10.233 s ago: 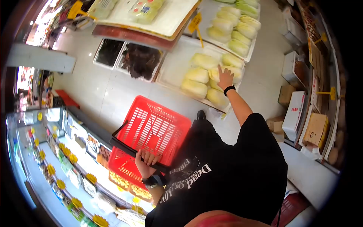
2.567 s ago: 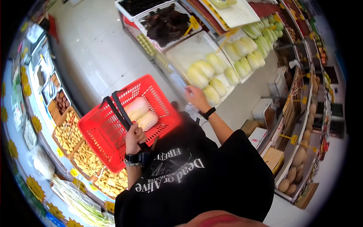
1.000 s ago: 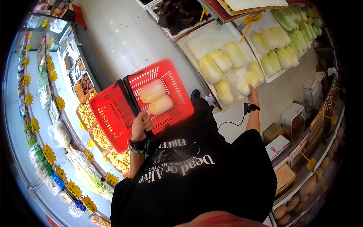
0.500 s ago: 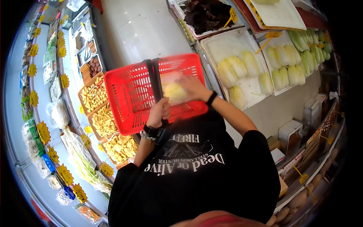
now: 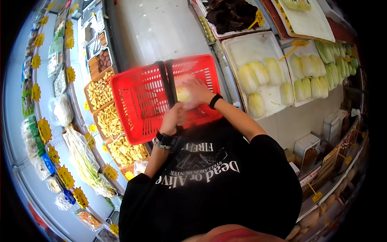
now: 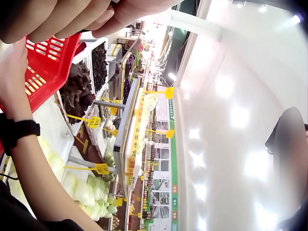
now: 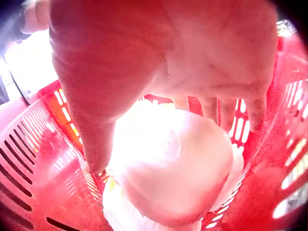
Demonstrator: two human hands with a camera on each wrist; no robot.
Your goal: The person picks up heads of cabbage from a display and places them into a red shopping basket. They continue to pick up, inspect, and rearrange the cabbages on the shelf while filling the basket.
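My left hand (image 5: pixel 173 119) grips the black handles (image 5: pixel 170 86) of a red shopping basket (image 5: pixel 121 77) in front of my body. Inside the basket, my right hand (image 5: pixel 201 92) reaches over a napa cabbage (image 5: pixel 183 95), blurred in the head view. In the right wrist view the thumb (image 7: pixel 96 144) lies along one side of the cabbage (image 7: pixel 178 168) and the fingers reach down its far side. Another pale cabbage shows partly beneath it. The left wrist view catches the curled fingers of the left hand (image 6: pixel 72 19) at its top edge.
Right of the basket, a white tray (image 5: pixel 238 48) holds several napa cabbages, with more cabbages (image 5: pixel 310 66) beyond. Dark leafy greens (image 5: pixel 227 16) lie behind. At left, baskets of fried snacks (image 5: pixel 109 121) line a chilled display. Boxes (image 5: pixel 308 149) stand on the right.
Earlier the basket held no cabbage, then two. My right hand has carried another cabbage from the white tray left into the basket. The left hand keeps holding the handles.
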